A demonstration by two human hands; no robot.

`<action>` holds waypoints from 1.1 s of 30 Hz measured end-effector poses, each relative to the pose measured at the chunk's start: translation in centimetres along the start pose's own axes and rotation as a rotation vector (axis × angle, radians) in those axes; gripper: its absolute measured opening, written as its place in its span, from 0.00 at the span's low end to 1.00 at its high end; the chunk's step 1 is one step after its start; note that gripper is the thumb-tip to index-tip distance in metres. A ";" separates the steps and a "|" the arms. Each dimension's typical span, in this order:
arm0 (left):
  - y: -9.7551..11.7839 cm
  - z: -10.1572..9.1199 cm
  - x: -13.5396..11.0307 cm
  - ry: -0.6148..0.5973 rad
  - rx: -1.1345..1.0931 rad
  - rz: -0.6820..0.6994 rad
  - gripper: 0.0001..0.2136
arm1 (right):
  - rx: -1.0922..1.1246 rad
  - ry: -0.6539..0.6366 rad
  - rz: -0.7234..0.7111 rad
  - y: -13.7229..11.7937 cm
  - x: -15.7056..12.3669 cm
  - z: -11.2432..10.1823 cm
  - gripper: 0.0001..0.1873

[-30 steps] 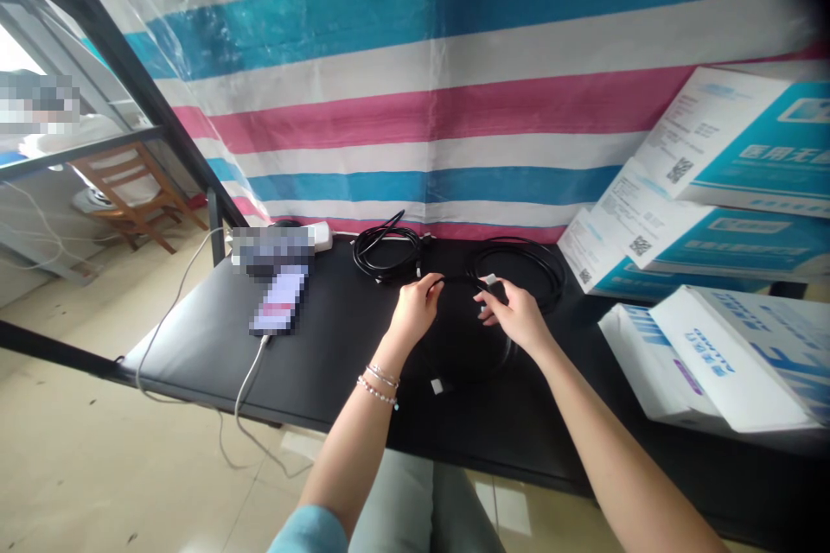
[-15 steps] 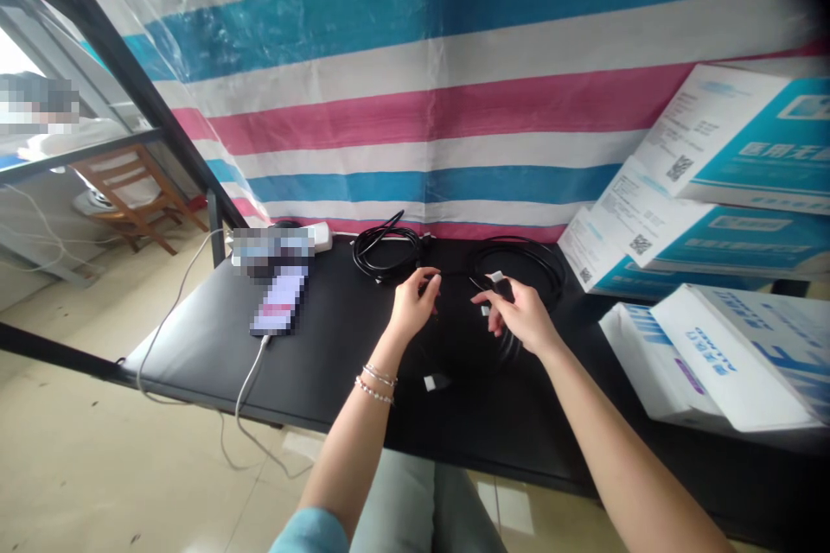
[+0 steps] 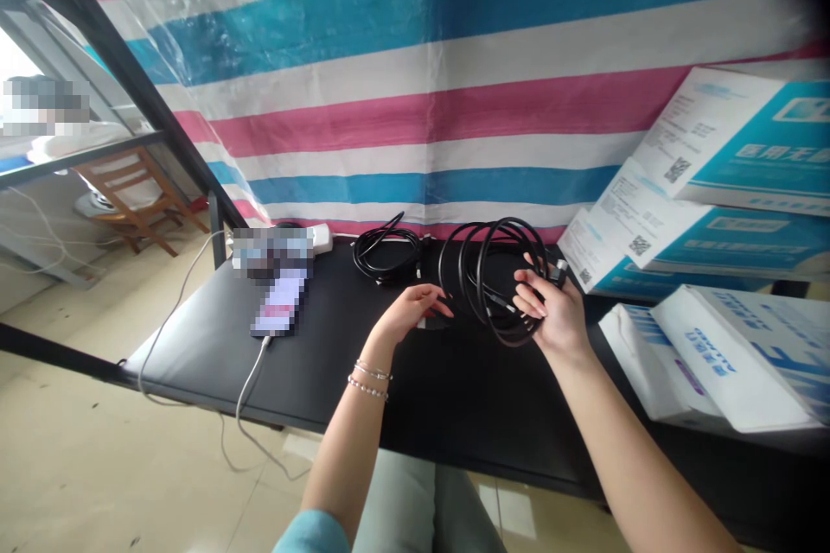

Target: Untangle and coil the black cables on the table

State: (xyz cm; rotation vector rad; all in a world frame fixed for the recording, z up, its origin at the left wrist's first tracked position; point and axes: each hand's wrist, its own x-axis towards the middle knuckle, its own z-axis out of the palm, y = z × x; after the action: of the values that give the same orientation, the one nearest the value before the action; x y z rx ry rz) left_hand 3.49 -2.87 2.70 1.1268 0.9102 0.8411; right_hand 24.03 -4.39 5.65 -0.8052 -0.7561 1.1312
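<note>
Black cable coil (image 3: pixel 493 276) gripped upright by right hand (image 3: pixel 558 315); left hand (image 3: pixel 408 315) spread beside it.

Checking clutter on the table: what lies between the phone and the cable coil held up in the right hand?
In the head view: a second black cable coil and the open left hand.

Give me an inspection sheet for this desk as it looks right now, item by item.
Surface: black table, bare in front.
Job's things: coiled black cable lifted upright off the table.
Clutter: second cable coil at the back; phone on its charger; white and blue boxes stacked right.
Hands: right hand grips the coil; left hand open, fingers beside the coil, holding nothing.
Cables: white charging lead runs off the front edge; a white power strip at the back.
Surroundings: striped tarp behind; wooden chair left.
</note>
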 end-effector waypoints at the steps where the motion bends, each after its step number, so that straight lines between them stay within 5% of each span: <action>1: 0.1 -0.1 -0.1 -0.038 0.016 -0.039 0.11 | 0.012 0.015 0.000 0.0 0.0 0.0 0.13; 5: 0.9 -0.3 -0.7 -0.200 -0.030 -0.149 0.17 | 0.032 0.062 -0.021 0.1 0.1 0.0 0.10; 10: 1.5 0.3 -0.8 -0.223 -0.263 -0.022 0.26 | 0.018 0.098 -0.011 0.3 0.0 0.0 0.11; 14: 0.9 1.5 -0.8 -0.289 -0.385 0.131 0.26 | 0.037 0.137 0.035 0.5 -0.1 0.1 0.12; 24: 0.0 2.8 -0.1 -0.182 -0.369 0.294 0.20 | -0.033 0.263 0.064 2.5 -0.5 1.0 0.20; 33: 0.0 3.1 -0.4 -0.343 -0.476 0.234 0.24 | -0.194 0.314 0.075 3.4 -0.3 0.5 0.16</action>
State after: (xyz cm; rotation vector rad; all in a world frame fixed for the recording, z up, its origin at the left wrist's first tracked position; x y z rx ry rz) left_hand 6.16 -4.39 3.36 0.9250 0.2726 0.9551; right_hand 21.90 -3.81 2.95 -1.1522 -0.5810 0.9757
